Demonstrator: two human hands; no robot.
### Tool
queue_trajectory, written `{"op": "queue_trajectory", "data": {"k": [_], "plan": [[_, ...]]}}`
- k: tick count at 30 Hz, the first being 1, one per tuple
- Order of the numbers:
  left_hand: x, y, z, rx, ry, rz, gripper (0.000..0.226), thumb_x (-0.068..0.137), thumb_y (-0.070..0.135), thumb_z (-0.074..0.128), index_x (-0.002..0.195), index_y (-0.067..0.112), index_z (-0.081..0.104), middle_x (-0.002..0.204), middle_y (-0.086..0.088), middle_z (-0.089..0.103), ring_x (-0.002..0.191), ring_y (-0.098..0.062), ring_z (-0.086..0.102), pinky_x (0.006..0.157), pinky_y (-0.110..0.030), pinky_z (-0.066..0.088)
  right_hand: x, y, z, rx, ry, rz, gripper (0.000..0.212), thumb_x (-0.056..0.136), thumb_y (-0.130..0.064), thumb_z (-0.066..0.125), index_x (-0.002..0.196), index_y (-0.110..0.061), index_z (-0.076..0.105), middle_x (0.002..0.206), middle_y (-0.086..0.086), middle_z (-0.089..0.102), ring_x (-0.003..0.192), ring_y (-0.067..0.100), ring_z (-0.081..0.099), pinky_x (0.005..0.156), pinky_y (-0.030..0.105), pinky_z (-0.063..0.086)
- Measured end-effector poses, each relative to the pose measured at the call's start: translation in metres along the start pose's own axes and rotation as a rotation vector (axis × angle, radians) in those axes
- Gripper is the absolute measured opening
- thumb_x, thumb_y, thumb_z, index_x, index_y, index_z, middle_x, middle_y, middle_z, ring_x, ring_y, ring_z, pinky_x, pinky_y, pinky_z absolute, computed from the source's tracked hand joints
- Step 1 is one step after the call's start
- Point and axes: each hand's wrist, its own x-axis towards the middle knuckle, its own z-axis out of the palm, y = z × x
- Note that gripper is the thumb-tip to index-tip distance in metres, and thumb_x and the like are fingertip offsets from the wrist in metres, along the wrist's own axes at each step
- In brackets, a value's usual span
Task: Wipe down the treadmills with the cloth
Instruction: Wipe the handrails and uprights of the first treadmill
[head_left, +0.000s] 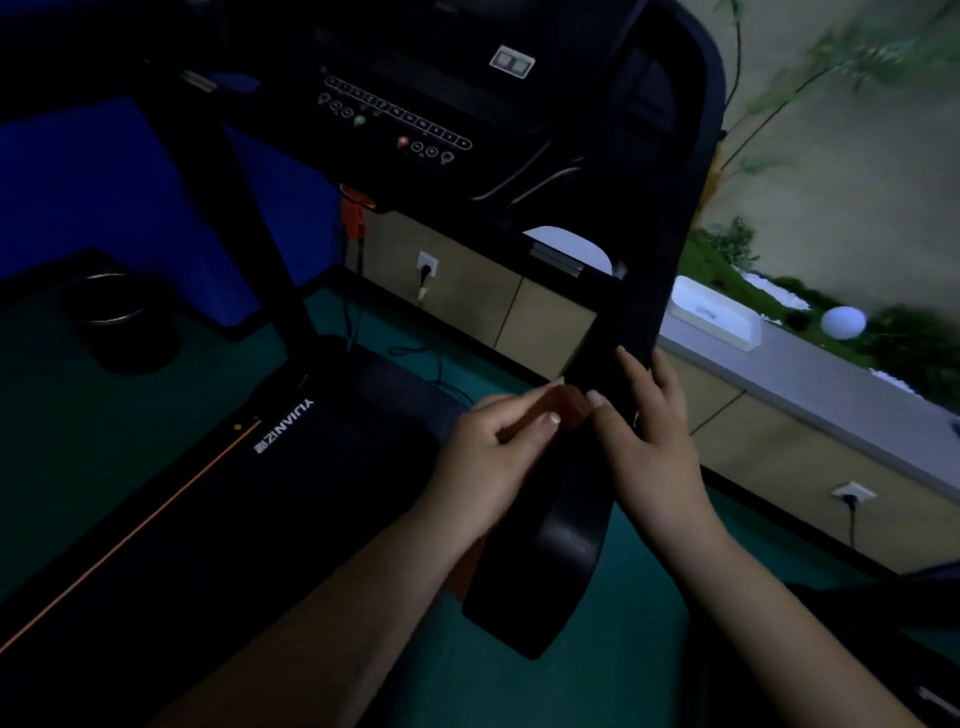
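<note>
A black treadmill fills the view, with its button console at the top and its belt deck at the lower left. My left hand grips a reddish-brown cloth against the inner side of the right handrail. A bit of the cloth also hangs below my left wrist. My right hand holds the same rail from the outer side, fingers wrapped over its top and thumb touching the cloth. The light is dim.
A low beige cabinet with wall sockets and plugged cables runs behind the treadmill. On its grey top stand a white box and a white ball among green plants. A dark bin stands on the green floor at left.
</note>
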Motion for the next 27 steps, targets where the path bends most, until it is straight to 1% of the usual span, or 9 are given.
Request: {"op": "queue_trajectory", "data": {"k": [3,6,8,11,14,17,22,24,27], "plan": [[0.016,-0.007,0.007,-0.052,0.01,-0.029,0.03,0.093,0.013,0.058,0.119,0.027,0.065,0.113,0.003,0.063,0.099,0.005,0.061,0.085,-0.01,0.045,0.012,-0.004,-0.003,-0.007,-0.001,0.033,0.05,0.097,-0.03,0.051,0.144,-0.03,0.037,0.159,-0.013,0.01,0.143,0.002,0.015,0.106,0.017,0.022],[0.002,-0.013,0.002,-0.044,-0.006,0.013,0.027,0.094,0.024,0.057,0.12,0.027,0.064,0.12,0.009,0.062,0.109,0.006,0.057,0.096,-0.014,0.042,0.026,-0.006,-0.006,0.004,0.021,0.064,0.047,0.098,-0.028,0.048,0.144,-0.029,0.037,0.159,-0.012,0.013,0.143,0.003,0.015,0.116,0.026,0.021],[0.001,-0.013,0.003,-0.03,-0.002,0.061,0.029,0.093,0.033,0.054,0.12,0.03,0.064,0.123,0.011,0.06,0.114,0.006,0.054,0.1,-0.016,0.039,0.032,-0.006,-0.004,0.016,0.048,0.083,0.046,0.099,-0.025,0.047,0.144,-0.028,0.039,0.158,-0.011,0.016,0.143,0.003,0.016,0.118,0.03,0.02],[0.028,-0.007,0.011,-0.033,-0.014,0.101,0.027,0.094,0.022,0.054,0.119,0.024,0.065,0.12,0.006,0.061,0.11,0.005,0.055,0.096,-0.012,0.039,0.039,-0.007,0.0,0.074,0.091,0.106,0.043,0.099,-0.021,0.046,0.142,-0.025,0.042,0.157,-0.01,0.019,0.142,0.003,0.019,0.119,0.034,0.022],[0.045,-0.014,0.015,-0.081,-0.011,0.051,0.029,0.095,0.011,0.053,0.122,0.016,0.063,0.119,0.002,0.062,0.108,0.004,0.057,0.094,-0.011,0.041,0.043,-0.005,0.001,0.038,0.111,0.098,0.042,0.1,-0.021,0.045,0.141,-0.025,0.043,0.157,-0.01,0.02,0.141,0.002,0.019,0.117,0.027,0.02],[0.024,-0.018,0.009,-0.117,0.001,0.026,0.029,0.093,0.013,0.057,0.12,0.018,0.064,0.12,0.008,0.063,0.111,0.003,0.057,0.098,-0.016,0.042,0.044,-0.003,0.0,-0.022,0.114,0.065,0.041,0.1,-0.021,0.045,0.141,-0.025,0.043,0.157,-0.01,0.02,0.141,-0.001,0.017,0.109,0.016,0.017],[0.047,-0.004,0.015,-0.042,-0.041,0.172,0.032,0.088,0.02,0.06,0.118,0.029,0.063,0.118,0.011,0.061,0.11,0.005,0.056,0.096,-0.013,0.04,0.048,-0.001,0.002,0.024,0.132,0.057,0.04,0.1,-0.018,0.044,0.14,-0.024,0.045,0.155,-0.01,0.022,0.137,-0.004,0.02,0.114,0.021,0.02],[0.066,-0.012,0.019,-0.081,-0.044,0.122,0.032,0.092,0.014,0.058,0.121,0.025,0.062,0.117,0.009,0.063,0.108,0.004,0.058,0.095,-0.017,0.043,0.051,-0.001,0.001,-0.004,0.129,0.049,0.04,0.1,-0.019,0.044,0.14,-0.025,0.045,0.154,-0.011,0.023,0.134,-0.008,0.02,0.111,0.017,0.02],[0.051,-0.028,0.016,-0.123,0.012,-0.007,0.03,0.092,0.008,0.057,0.12,0.02,0.064,0.114,0.007,0.066,0.107,0.001,0.061,0.097,-0.024,0.046,0.054,0.001,-0.003,-0.043,0.115,0.038,0.039,0.1,-0.022,0.044,0.139,-0.028,0.046,0.155,-0.012,0.023,0.128,-0.012,0.019,0.104,0.013,0.019]]}}
